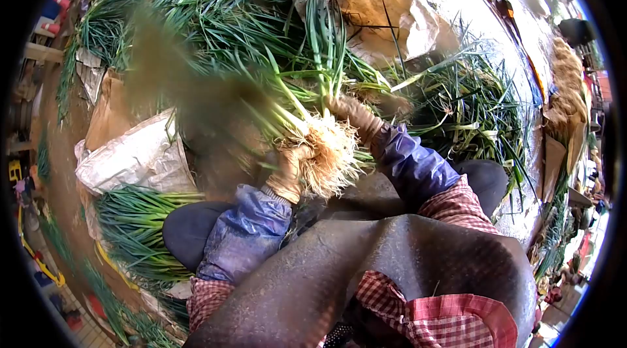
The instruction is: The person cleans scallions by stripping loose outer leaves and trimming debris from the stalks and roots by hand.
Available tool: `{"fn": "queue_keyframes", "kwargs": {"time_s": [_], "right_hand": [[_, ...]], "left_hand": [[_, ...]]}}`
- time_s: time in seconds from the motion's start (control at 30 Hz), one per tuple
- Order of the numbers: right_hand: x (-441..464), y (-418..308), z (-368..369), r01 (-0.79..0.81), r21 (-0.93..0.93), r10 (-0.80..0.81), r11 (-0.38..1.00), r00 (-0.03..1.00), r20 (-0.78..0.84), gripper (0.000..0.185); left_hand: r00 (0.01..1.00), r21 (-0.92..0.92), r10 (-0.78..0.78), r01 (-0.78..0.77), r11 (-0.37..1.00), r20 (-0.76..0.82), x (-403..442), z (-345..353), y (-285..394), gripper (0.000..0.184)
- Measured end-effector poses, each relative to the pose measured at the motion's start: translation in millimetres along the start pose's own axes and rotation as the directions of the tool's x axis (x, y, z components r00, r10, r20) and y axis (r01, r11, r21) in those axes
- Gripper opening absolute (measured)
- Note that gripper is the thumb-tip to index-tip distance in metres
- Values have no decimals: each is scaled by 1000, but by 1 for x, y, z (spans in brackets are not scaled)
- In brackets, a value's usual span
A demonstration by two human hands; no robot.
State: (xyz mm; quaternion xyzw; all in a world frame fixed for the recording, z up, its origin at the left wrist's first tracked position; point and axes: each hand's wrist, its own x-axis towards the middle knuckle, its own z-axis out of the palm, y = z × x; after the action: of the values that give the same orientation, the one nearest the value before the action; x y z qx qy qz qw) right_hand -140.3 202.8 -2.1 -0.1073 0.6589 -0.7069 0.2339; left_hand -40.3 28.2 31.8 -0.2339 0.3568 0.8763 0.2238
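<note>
My left hand, in a tan glove, is closed around the lower stems of a bunch of green onions beside its pale, stringy roots. On the other side of the roots, my right hand, also gloved, grips the white stems of upright green onions. Their leaves point away from me. The two hands are close together, with the root mass between them. A blurred smear over the left centre hides part of the stems.
Heaped green onions lie ahead. Loose leaves are piled at the right. A bundle of green onions lies by my left knee, near a white sack. Brown-and-white paper lies at the top. A dark apron covers my lap.
</note>
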Motion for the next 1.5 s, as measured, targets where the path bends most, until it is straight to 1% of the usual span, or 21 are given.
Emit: {"fn": "queue_keyframes", "kwargs": {"time_s": [0.03,0.1,0.2,0.33,0.37,0.43,0.47,0.5,0.6,0.63,0.73,0.83,0.97,1.07,1.17,1.27,1.33,1.37,1.43,1.47,1.5], "right_hand": [[-3,-7,-9,-417,82,425,905,886,-186,41],[-5,-6,-29,-310,109,318,945,781,-538,38],[6,-11,-30,-245,42,239,968,871,-429,49],[24,-17,-25,-497,-500,443,710,866,-231,44],[23,-17,-25,-493,-501,441,712,868,-228,44],[16,-17,-28,-271,-181,257,945,962,-96,25],[10,-26,-27,-142,-228,130,963,989,-68,20],[2,-35,-28,-355,37,356,934,919,-170,19],[-21,-51,-29,-29,324,90,946,980,-175,25],[-24,-59,-23,229,376,-125,898,952,-281,17],[-25,-76,-42,238,195,-58,951,762,-645,18],[-17,-49,-48,-108,323,268,940,821,-504,23],[20,-24,-16,-556,-13,521,831,787,-331,43],[36,-23,-1,-487,-500,446,716,870,-210,48],[34,-36,-1,-476,-402,426,782,879,-212,44],[33,-16,-17,-19,-577,-35,816,996,-82,27],[20,-17,-23,-167,-584,138,794,986,-95,27],[12,-29,-16,-205,-382,132,901,969,-209,25],[-6,-54,-1,-159,88,180,983,914,-364,23],[-8,-54,-5,-98,101,130,990,909,-395,24],[-11,-55,-11,-36,110,80,993,901,-427,24]], "left_hand": [[1000,-4,-2,2,1000,2,0,1,-1,41],[999,-49,-26,27,998,20,-1,3,0,39],[1000,17,-18,19,1000,-9,-4,8,-3,40],[999,44,-50,50,998,-18,1,11,-10,41],[1000,65,-17,17,998,-6,4,8,-12,41],[997,157,67,-73,985,41,8,0,-14,41],[997,123,68,-72,990,36,4,4,-9,40],[997,88,65,-67,994,31,1,9,-6,40],[999,-92,3,1,996,46,-4,15,0,39],[999,-136,-19,25,990,49,-5,17,2,39],[1000,-67,19,-20,998,-7,2,7,1,37],[996,-19,91,-90,996,25,-1,13,2,35],[998,35,-5,7,999,-65,-6,14,0,35],[999,61,33,-32,998,-24,8,-3,-12,38],[1000,78,13,-11,997,-22,4,2,-9,38],[1000,40,2,-1,999,-17,3,1,-5,39],[1000,5,18,-18,1000,-5,6,-2,-8,38],[1000,4,17,-17,1000,-5,20,-18,-19,38],[930,372,315,-364,854,187,45,-50,-38,37],[880,463,394,-474,749,265,47,-53,-37,36],[922,451,333,-387,805,197,47,-55,-37,37]]}}
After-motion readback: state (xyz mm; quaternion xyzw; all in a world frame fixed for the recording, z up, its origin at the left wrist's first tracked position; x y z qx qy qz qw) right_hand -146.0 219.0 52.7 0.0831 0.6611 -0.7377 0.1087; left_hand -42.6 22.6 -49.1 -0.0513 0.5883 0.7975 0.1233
